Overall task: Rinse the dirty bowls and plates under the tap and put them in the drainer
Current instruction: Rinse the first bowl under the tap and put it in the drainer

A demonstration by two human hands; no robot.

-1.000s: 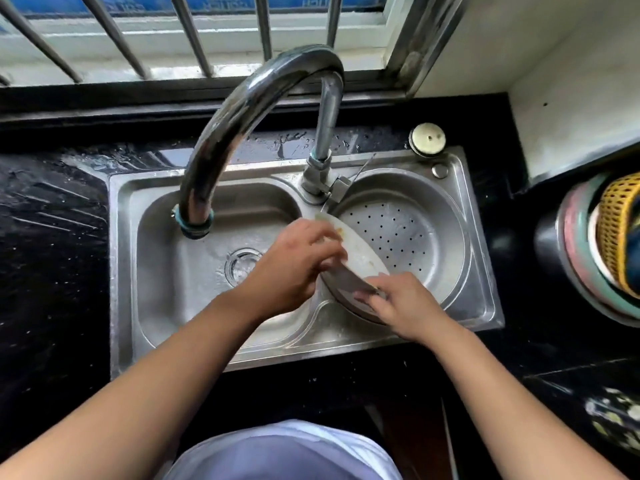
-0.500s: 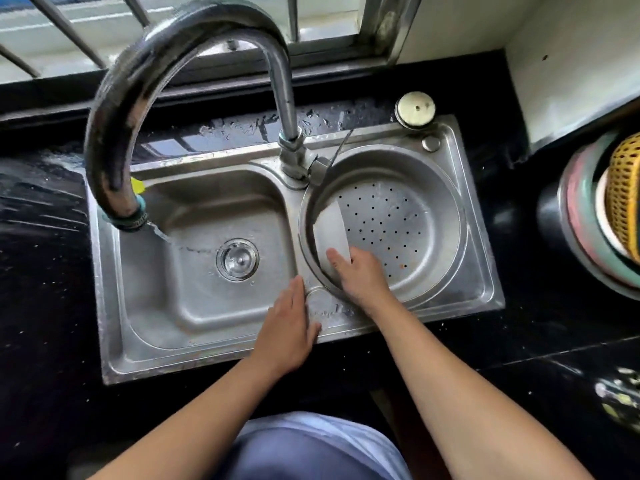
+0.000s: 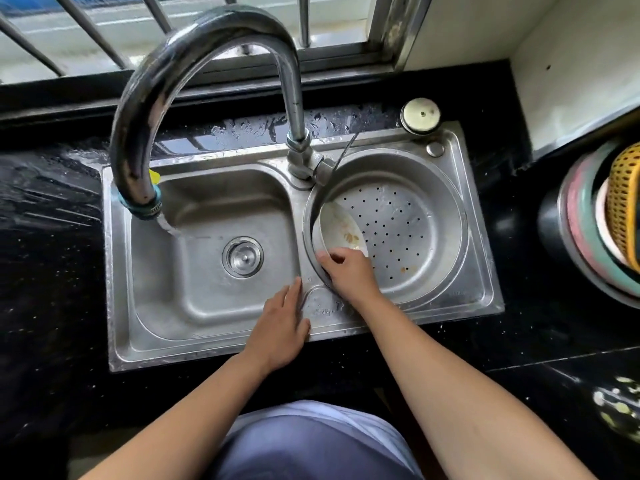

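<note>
A white plate [image 3: 337,225] with brownish smears leans on edge against the left inner wall of the round perforated drainer [image 3: 433,188], the right-hand basin of the steel sink. My right hand [image 3: 346,270] rests at the plate's near rim, fingers curled on it. My left hand [image 3: 280,327] lies flat, palm down, on the sink's front ledge between the two basins, holding nothing. The curved tap [image 3: 194,64] arches over the left basin [image 3: 207,306], and water runs from its spout [image 3: 166,226].
Black wet countertop [image 3: 52,237] surrounds the sink. A stack of coloured bowls with a yellow basket [image 3: 616,220] stands on edge at the right. A round sink stopper [image 3: 420,115] sits at the sink's back corner. Window bars and a white wall are behind.
A second ago both hands held the plate over the divider. The plate now stands in the drainer; my left hand has let go and rests on the ledge.
</note>
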